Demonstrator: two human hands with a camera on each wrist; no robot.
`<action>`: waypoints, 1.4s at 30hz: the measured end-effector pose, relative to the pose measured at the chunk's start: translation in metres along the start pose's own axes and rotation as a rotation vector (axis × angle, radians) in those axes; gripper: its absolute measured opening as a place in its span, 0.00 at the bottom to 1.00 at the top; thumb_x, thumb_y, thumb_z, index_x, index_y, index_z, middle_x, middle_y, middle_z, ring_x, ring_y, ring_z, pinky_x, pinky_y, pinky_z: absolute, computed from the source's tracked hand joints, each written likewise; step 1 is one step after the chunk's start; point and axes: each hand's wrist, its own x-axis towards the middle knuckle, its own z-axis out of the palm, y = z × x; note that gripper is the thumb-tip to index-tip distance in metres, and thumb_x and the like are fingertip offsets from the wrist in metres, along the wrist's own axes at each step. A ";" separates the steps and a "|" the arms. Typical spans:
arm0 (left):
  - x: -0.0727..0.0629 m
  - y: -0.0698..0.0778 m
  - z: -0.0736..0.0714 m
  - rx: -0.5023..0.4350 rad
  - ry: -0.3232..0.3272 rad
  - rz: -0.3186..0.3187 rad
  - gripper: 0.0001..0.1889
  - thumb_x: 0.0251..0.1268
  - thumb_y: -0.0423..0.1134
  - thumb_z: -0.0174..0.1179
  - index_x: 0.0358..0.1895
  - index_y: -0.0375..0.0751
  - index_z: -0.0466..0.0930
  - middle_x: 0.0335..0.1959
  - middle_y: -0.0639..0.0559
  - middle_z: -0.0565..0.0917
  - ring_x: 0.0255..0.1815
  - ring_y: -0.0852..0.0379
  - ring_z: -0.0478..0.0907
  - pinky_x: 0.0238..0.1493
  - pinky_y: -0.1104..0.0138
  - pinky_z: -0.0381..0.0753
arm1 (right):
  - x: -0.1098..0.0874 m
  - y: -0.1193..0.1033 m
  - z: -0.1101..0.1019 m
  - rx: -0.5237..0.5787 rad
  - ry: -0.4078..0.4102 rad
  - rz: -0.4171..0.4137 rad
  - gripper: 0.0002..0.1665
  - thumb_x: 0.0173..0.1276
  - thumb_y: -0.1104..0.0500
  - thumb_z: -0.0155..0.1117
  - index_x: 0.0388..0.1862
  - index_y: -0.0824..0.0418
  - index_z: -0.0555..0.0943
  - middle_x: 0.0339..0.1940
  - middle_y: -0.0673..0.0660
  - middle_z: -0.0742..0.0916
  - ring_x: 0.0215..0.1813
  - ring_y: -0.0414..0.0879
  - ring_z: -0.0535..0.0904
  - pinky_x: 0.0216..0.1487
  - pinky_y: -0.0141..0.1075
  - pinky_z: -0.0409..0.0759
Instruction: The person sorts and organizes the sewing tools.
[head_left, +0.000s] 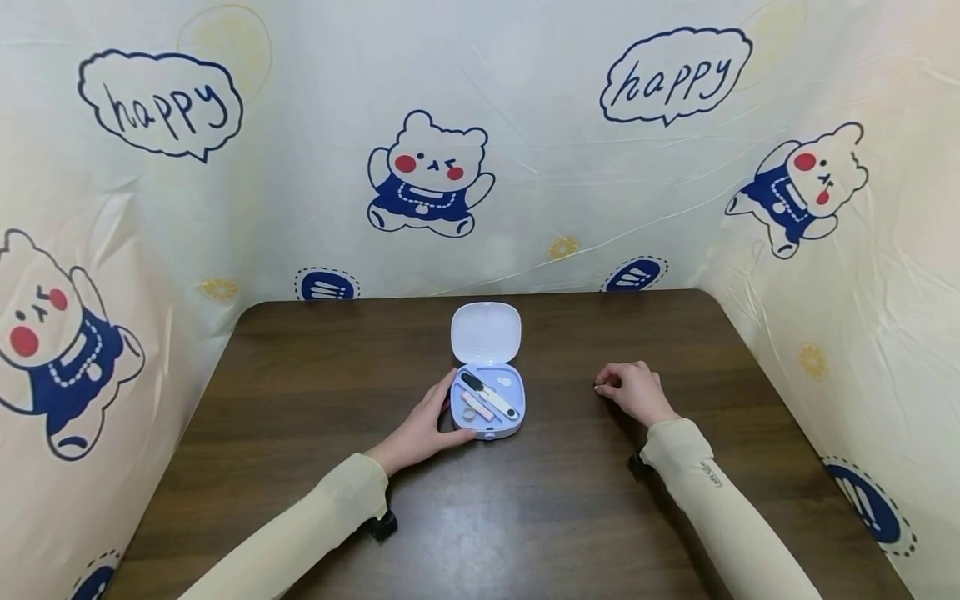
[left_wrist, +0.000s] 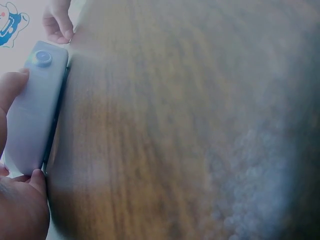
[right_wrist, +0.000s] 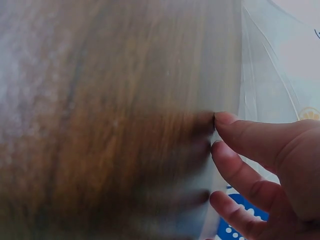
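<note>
A light blue hinged plastic case stands on the table with its translucent lid tipped back. My left hand grips it at the left side, thumb at the front near the round latch. In its tray lie a slim black-and-white tool, a pale pink strip-like piece, a small ring-shaped piece and a small white piece. To the right of the case, my right hand touches the tabletop with bent fingers. Whether its fingertips pinch something tiny is unclear.
The dark wooden table reaches back to a patterned curtain, which also hangs along both sides. Each wrist carries a small black device, the left one and the right one.
</note>
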 end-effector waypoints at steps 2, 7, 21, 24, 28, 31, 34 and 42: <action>0.000 0.001 0.000 -0.003 -0.001 -0.002 0.60 0.64 0.53 0.75 0.87 0.45 0.39 0.84 0.39 0.51 0.81 0.45 0.59 0.79 0.51 0.60 | 0.000 -0.001 0.000 -0.001 -0.001 0.006 0.05 0.70 0.57 0.73 0.33 0.52 0.86 0.30 0.48 0.87 0.53 0.60 0.74 0.56 0.62 0.63; 0.000 0.001 0.000 -0.003 -0.002 -0.005 0.60 0.64 0.54 0.74 0.87 0.45 0.39 0.84 0.40 0.51 0.81 0.45 0.59 0.79 0.51 0.61 | -0.001 -0.002 -0.001 -0.009 -0.008 0.023 0.07 0.71 0.57 0.73 0.32 0.53 0.85 0.30 0.49 0.86 0.54 0.61 0.73 0.57 0.62 0.63; -0.001 -0.001 0.001 -0.006 0.002 -0.001 0.60 0.64 0.54 0.74 0.86 0.44 0.39 0.84 0.38 0.51 0.81 0.44 0.59 0.78 0.50 0.62 | -0.004 -0.003 -0.001 -0.032 -0.022 0.017 0.07 0.74 0.58 0.69 0.34 0.54 0.82 0.29 0.50 0.85 0.55 0.61 0.73 0.62 0.65 0.60; -0.001 -0.001 0.001 -0.007 0.000 0.002 0.60 0.63 0.53 0.75 0.86 0.44 0.39 0.84 0.38 0.51 0.81 0.44 0.59 0.78 0.50 0.62 | -0.004 -0.001 0.000 -0.022 -0.008 0.004 0.07 0.74 0.58 0.69 0.34 0.53 0.83 0.29 0.49 0.85 0.52 0.59 0.74 0.61 0.64 0.60; -0.001 -0.001 0.001 -0.009 0.000 0.004 0.60 0.63 0.53 0.75 0.86 0.44 0.39 0.84 0.38 0.51 0.81 0.44 0.59 0.78 0.51 0.62 | -0.005 -0.001 -0.001 0.007 0.013 -0.017 0.05 0.73 0.59 0.70 0.35 0.54 0.85 0.29 0.49 0.86 0.48 0.58 0.75 0.59 0.63 0.62; 0.000 -0.002 0.001 -0.012 0.002 0.005 0.60 0.63 0.53 0.75 0.86 0.44 0.39 0.84 0.38 0.51 0.81 0.44 0.59 0.78 0.51 0.62 | -0.004 -0.002 -0.003 0.023 0.020 -0.025 0.04 0.73 0.60 0.69 0.36 0.55 0.86 0.31 0.50 0.87 0.48 0.58 0.75 0.58 0.64 0.63; 0.000 -0.002 0.001 -0.012 0.004 0.004 0.60 0.63 0.53 0.75 0.86 0.45 0.39 0.84 0.38 0.52 0.81 0.44 0.59 0.78 0.51 0.62 | -0.003 -0.003 -0.003 0.033 0.018 -0.028 0.04 0.74 0.60 0.69 0.37 0.56 0.87 0.33 0.51 0.88 0.50 0.60 0.75 0.60 0.67 0.64; 0.001 -0.002 0.001 -0.014 0.004 0.013 0.59 0.64 0.53 0.74 0.86 0.44 0.39 0.84 0.38 0.51 0.81 0.44 0.59 0.78 0.50 0.62 | -0.002 -0.010 -0.003 0.051 0.011 -0.035 0.06 0.76 0.61 0.66 0.39 0.57 0.88 0.38 0.54 0.90 0.52 0.60 0.75 0.65 0.67 0.64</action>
